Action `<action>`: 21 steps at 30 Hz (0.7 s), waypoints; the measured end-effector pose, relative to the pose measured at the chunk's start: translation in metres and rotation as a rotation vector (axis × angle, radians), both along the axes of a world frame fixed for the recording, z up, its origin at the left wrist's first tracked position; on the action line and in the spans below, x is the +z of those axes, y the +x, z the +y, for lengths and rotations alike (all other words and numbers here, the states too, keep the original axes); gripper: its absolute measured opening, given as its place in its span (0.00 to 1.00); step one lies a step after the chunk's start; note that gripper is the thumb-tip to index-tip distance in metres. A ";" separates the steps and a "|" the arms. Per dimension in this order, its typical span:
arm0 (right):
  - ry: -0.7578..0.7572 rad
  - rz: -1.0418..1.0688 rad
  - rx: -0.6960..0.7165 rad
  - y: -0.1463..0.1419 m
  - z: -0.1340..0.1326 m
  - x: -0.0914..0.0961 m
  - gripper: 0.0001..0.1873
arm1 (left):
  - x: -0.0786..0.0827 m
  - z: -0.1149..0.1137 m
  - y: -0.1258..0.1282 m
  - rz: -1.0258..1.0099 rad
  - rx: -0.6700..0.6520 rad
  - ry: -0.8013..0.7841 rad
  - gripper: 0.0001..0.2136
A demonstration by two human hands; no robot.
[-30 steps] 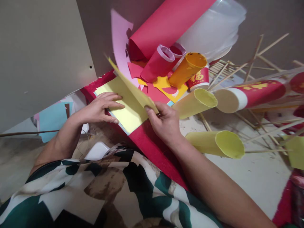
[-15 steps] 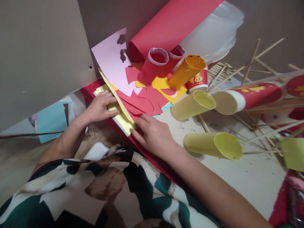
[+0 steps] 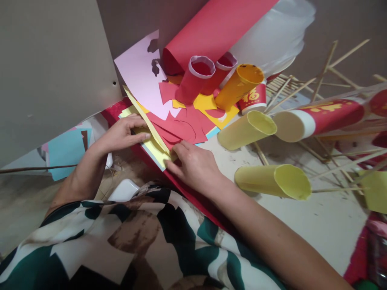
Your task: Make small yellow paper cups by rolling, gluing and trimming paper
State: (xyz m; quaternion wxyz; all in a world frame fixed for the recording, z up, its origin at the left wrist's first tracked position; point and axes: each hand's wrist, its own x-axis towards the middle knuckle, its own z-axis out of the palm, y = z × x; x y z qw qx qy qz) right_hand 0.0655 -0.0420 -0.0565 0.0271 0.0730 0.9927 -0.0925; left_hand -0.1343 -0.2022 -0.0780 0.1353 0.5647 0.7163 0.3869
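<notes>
A thin stack of yellow paper [image 3: 152, 150], with a pale blue edge beneath, lies along the red table edge. One yellow sheet [image 3: 148, 121] stands lifted along its far side, bent up at a slant. My left hand [image 3: 123, 131] rests on the stack's left part, thumb and fingers apart, the fingertips against the lifted sheet. At the stack's right end, my right hand [image 3: 195, 165] pinches the lifted sheet's near corner between thumb and fingers; part of that grip is hidden. Red paper scraps [image 3: 187, 125] lie just beyond the sheet.
Two yellow paper tubes [image 3: 246, 131] lie right of my right hand. Behind are red tubes [image 3: 195, 80], an orange tube [image 3: 238, 86], lilac paper [image 3: 140, 74] and a red roll [image 3: 211, 34]. Red-and-white paper cups [image 3: 326, 119] and wooden sticks [image 3: 325, 68] fill the right side.
Both hands stay at the yellow paper with almost the same grip. The whole view has shifted slightly; the lifted sheet stays raised.
</notes>
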 end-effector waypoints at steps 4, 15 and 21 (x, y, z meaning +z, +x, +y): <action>0.017 -0.059 -0.006 -0.002 -0.008 0.009 0.22 | -0.004 0.001 0.002 -0.077 0.128 0.049 0.14; -0.114 -0.053 -0.030 -0.006 -0.004 0.003 0.08 | -0.006 0.002 0.004 -0.149 0.149 0.099 0.12; -0.204 0.142 -0.021 -0.005 0.004 -0.009 0.11 | -0.009 0.003 0.008 -0.135 0.284 0.228 0.13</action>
